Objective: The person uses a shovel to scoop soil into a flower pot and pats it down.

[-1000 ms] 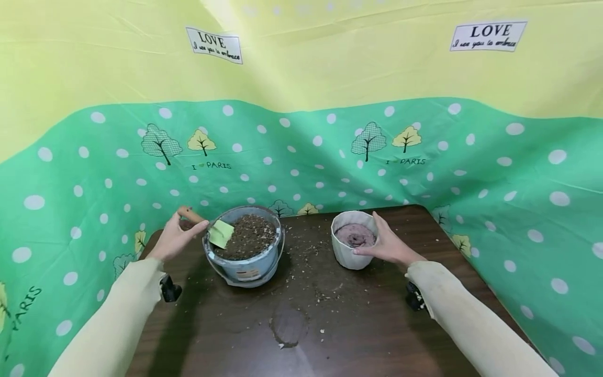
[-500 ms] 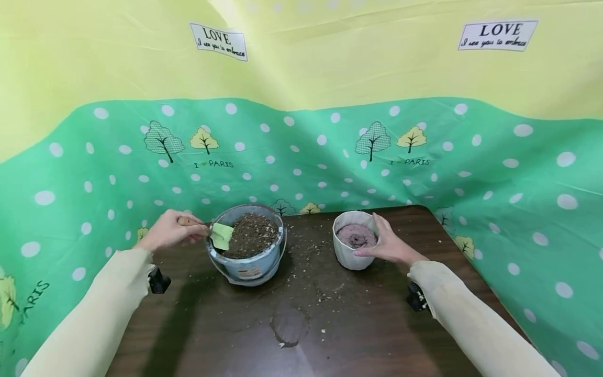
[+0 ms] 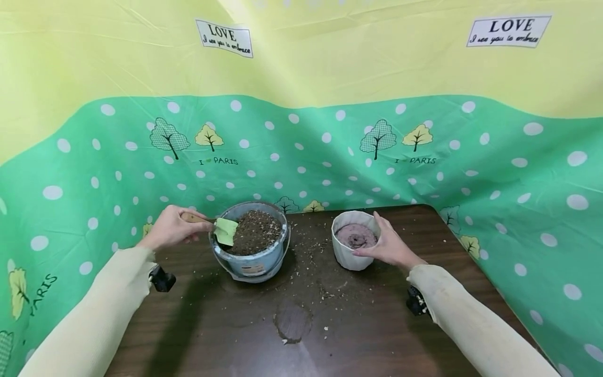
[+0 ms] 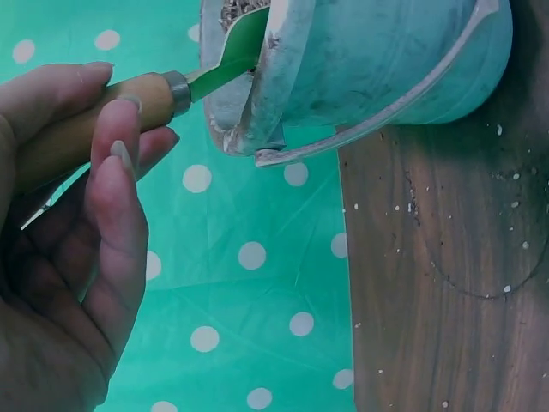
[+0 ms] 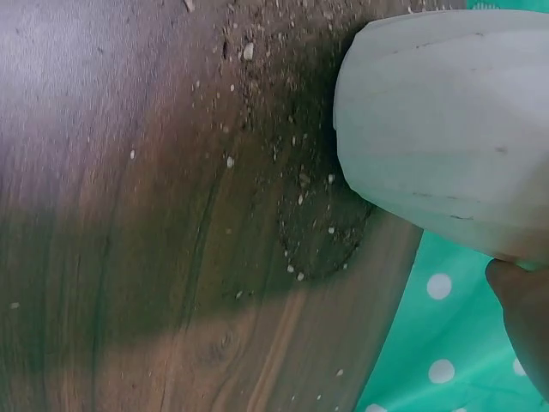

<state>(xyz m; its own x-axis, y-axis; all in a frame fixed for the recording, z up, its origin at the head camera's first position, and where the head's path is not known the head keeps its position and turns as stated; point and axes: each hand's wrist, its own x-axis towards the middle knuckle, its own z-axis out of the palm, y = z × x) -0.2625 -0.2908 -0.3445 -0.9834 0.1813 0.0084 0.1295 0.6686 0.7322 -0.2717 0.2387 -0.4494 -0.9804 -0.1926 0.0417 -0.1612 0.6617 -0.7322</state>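
Observation:
My left hand (image 3: 170, 229) grips the wooden handle of a small trowel (image 4: 144, 101). Its light green blade (image 3: 226, 231) reaches over the left rim of a blue bucket (image 3: 258, 264) and touches the dark soil (image 3: 256, 230) inside. In the left wrist view the thumb and fingers close round the handle, while the blade's tip is hidden behind the rim. On the right, my right hand (image 3: 388, 245) holds the rim of a white pot (image 3: 349, 256), thumb at the front and fingers at the far side. Something purplish-brown with a dark centre (image 3: 356, 236) fills much of the pot.
Both containers stand on a dark wooden table (image 3: 235, 324), strewn with soil crumbs (image 3: 330, 290) and marked by a ring-shaped soil stain (image 3: 293, 322). A green and yellow printed cloth (image 3: 301, 131) hangs behind and at the sides. The bucket's wire handle (image 4: 403, 107) droops outside it.
My left hand has shifted its hold on the trowel handle, which lies lower and more level now. The blade has turned slightly at the soil. My right hand keeps its hold on the pot.

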